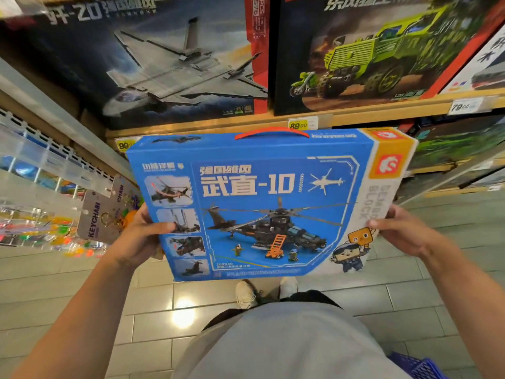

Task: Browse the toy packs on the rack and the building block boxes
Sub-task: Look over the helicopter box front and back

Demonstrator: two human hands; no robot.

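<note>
I hold a large blue building block box [273,192] with a helicopter picture and a red carry handle, face up in front of the shelves. My left hand [139,236] grips its left edge, thumb on the front. My right hand [401,228] grips its right edge, thumb on the front. On the shelf above stand a dark box with a grey jet [153,61] and a black box with a green armoured truck [374,50]. Toy packs and keychain cards [103,214] hang on the rack at the left.
Yellow price tags [300,124] line the wooden shelf edge [218,124]. More boxes [451,143] fill the lower shelf on the right. The tiled floor [153,305] lies below, with my shoes [246,294] on it. A blue basket [418,365] sits at the bottom right.
</note>
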